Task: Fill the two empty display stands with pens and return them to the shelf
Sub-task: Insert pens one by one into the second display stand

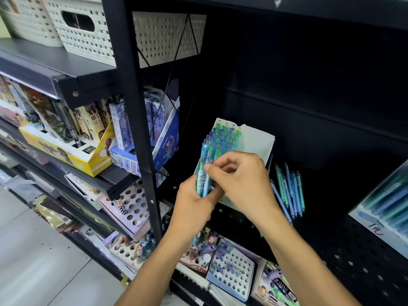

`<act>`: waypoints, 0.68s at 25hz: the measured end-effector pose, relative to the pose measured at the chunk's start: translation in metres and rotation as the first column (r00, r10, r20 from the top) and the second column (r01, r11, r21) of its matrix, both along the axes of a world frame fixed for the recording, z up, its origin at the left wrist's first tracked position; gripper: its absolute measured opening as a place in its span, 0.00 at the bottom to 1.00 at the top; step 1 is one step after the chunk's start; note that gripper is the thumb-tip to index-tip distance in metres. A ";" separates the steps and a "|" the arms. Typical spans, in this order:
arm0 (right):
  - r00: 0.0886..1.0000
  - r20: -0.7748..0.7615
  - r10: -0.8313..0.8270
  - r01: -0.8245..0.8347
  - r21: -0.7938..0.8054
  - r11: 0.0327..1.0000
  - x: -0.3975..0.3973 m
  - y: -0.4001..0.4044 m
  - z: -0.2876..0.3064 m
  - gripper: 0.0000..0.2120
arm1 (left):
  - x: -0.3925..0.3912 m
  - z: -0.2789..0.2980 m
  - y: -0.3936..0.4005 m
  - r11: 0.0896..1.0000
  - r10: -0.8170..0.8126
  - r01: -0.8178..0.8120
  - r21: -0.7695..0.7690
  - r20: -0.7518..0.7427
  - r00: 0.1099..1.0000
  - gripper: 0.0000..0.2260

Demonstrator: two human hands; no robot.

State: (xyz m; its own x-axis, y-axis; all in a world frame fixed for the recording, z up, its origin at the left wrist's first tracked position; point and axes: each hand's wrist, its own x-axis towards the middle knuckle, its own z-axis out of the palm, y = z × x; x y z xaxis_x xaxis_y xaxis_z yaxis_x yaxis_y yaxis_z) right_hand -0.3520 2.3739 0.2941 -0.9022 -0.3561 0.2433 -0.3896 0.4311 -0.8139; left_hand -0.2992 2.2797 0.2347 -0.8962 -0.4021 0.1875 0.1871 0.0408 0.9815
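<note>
My left hand (194, 195) grips a bundle of blue pens (204, 173) upright — my right hand (240, 180) pinches one, the white display stand (256, 142) lying at twelve o'clock.

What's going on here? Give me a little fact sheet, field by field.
setting: black shop shelf with stationery
left hand: grips a bundle of blue-green pens
right hand: pinches one pen of that bundle at the fingertips
display stand: white, on the shelf behind the hands, partly filled with pens
loose pens: lying on the shelf to the right of the stand
below: perforated pen trays
</note>
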 end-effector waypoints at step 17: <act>0.969 -0.191 -0.154 0.102 -0.255 0.961 -0.035 0.026 -0.027 0.05 | 0.003 -0.013 -0.027 0.438 -0.093 -0.099 0.894 0.154 0.984 0.04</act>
State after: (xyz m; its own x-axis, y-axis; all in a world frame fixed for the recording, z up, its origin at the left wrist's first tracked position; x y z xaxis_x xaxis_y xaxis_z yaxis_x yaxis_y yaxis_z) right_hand -0.3871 2.3995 0.2667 -0.8567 -0.1480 0.4941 -0.5153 0.2893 -0.8067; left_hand -0.2962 2.2531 0.2222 -0.8701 -0.2600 -0.4188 0.0317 -0.8773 0.4789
